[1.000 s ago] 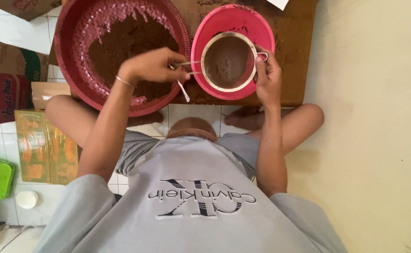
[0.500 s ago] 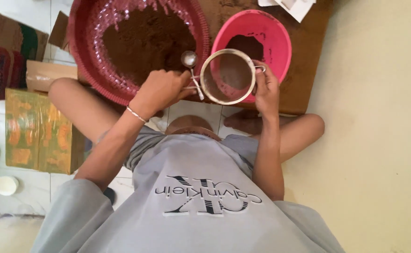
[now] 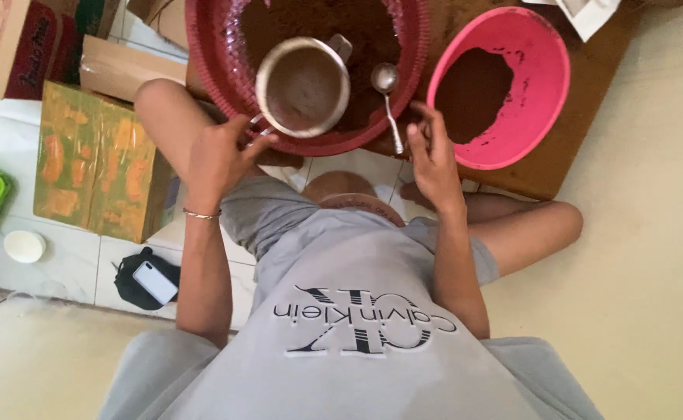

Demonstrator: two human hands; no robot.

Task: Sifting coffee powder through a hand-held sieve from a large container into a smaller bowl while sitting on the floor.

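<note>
The wide dark red basin [image 3: 215,93] held the bulk of the brown powder [image 3: 372,31], and a knock on its near rim from either forearm could have tipped it or sent dust over the tiled floor [image 3: 69,257]. The pink bowl [image 3: 550,93], to its right on the wooden board [image 3: 547,177], sat near the board's near edge; a push from the right side could have slid it off. The round metal sieve [image 3: 302,87] hung over the basin, inside the near rim, still loaded with powder, so a tilt or jolt would probably have spilled it past the rim. The left hand [image 3: 217,159] was curled tight on the sieve's handle. The right hand [image 3: 435,155] pinched the stem of the spoon [image 3: 389,97] with fingers half closed, the spoon's bowl lying over the basin's edge, where a loose grip could have dropped it into the powder. Room was tight on the left, where cardboard boxes [image 3: 96,163] crowded the elbow and a phone [image 3: 154,281] lay nearby; the floor to the right was open.
</note>
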